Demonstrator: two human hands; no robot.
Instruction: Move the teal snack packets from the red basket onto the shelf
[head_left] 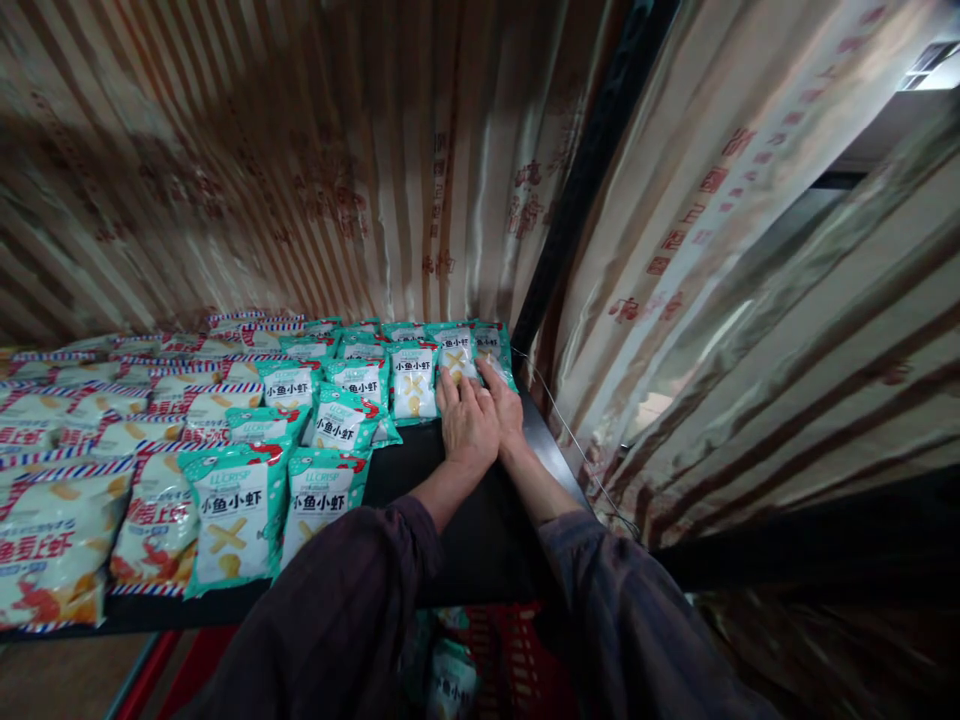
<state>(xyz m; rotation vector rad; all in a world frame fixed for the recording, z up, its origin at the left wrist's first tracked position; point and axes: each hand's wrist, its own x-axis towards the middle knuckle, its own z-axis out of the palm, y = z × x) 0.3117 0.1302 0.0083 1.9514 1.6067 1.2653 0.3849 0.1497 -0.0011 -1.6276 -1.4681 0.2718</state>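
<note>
At the far right corner of a black shelf, my left hand (469, 425) lies with its fingers stretched out over the lower front of a teal and white snack bag (455, 345). My right hand (506, 405) is close beside it, fingers extended against another teal bag (489, 342) at the end of the row. Both bags stand upright, leaning back, and their lower parts are partly covered by my fingers. To the left of my hands stands a similar teal bag (415, 380), not touched by them.
More teal bags (236, 515) and rows of red, white and blue-edged snack bags (56, 545) fill the left of the shelf (480, 540). Below is a red basket (517, 650) with a teal bag (452, 678) inside. Printed curtains (360, 150) and a dark post (592, 170) border the shelf.
</note>
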